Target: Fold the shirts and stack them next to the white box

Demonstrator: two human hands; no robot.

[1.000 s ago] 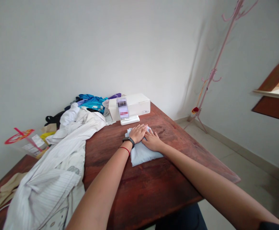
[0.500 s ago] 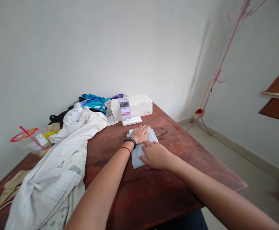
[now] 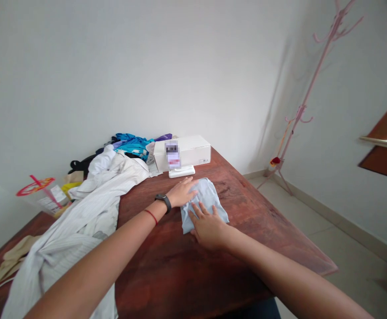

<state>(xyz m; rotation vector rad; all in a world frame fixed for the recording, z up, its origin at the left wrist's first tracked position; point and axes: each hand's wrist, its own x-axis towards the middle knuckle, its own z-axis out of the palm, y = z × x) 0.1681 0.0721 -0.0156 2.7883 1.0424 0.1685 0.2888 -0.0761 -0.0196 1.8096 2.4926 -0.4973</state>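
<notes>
A small folded light-blue cloth (image 3: pixel 208 197) lies on the dark red wooden table (image 3: pixel 246 230). My left hand (image 3: pixel 182 194), with a black band and a red thread at the wrist, lies flat and open on the cloth's far-left corner. My right hand (image 3: pixel 207 225) rests flat on the cloth's near edge, fingers spread and pointing away from me. Neither hand holds anything.
A heap of white striped clothing (image 3: pixel 77 221) covers the table's left side, with blue and purple garments (image 3: pixel 132 142) behind it. A white box (image 3: pixel 185 150) and a white flat device (image 3: pixel 182 171) stand at the back. A plastic cup (image 3: pixel 44 195) is at far left. A pink coat stand (image 3: pixel 308 93) stands in the corner.
My right hand has slid back toward me to the cloth's near edge. My left hand has shifted left to the cloth's far-left corner, uncovering more of the cloth.
</notes>
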